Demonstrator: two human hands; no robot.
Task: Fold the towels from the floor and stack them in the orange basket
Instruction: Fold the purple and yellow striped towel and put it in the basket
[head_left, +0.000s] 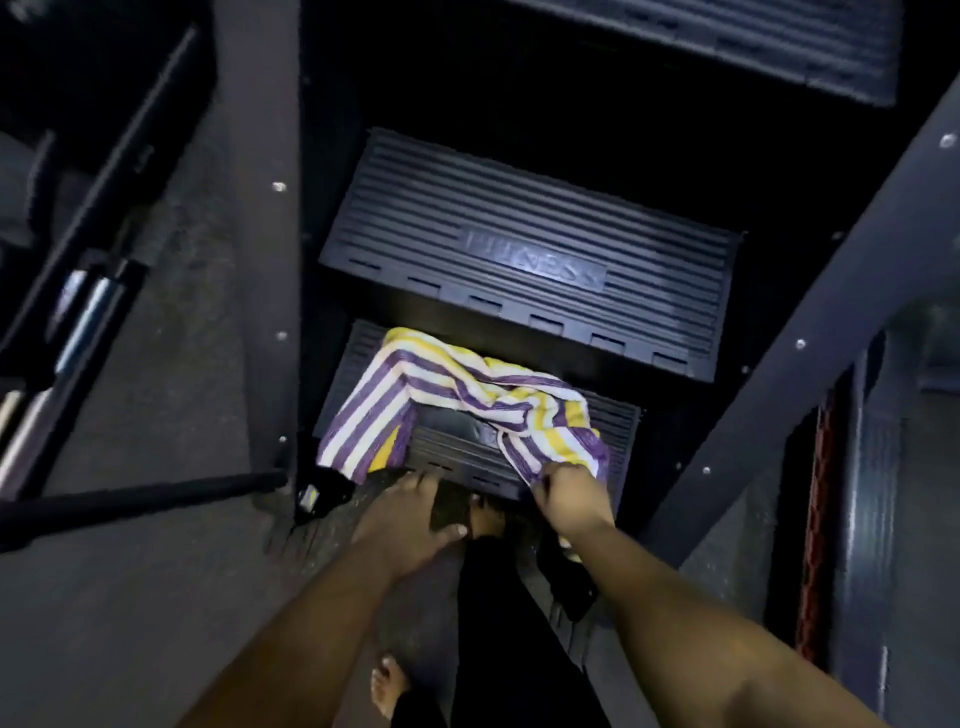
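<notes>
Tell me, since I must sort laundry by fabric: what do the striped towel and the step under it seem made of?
Striped towel: soft woven cloth, probably cotton terry; it crumples and drapes, matte. Step: looks like hard black moulded plastic or rubber, with ridges and slots, slightly glossy.

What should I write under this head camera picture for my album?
Right hand grips a crumpled purple, white and yellow striped towel on a ribbed black step; left hand reaches alongside.

1. A ribbed black step (613, 431) carries the striped towel (415, 387), crumpled across it.
2. The right hand (571, 496) pinches the towel's near corner; the cloth spreads up and leftward from that grip.
</notes>
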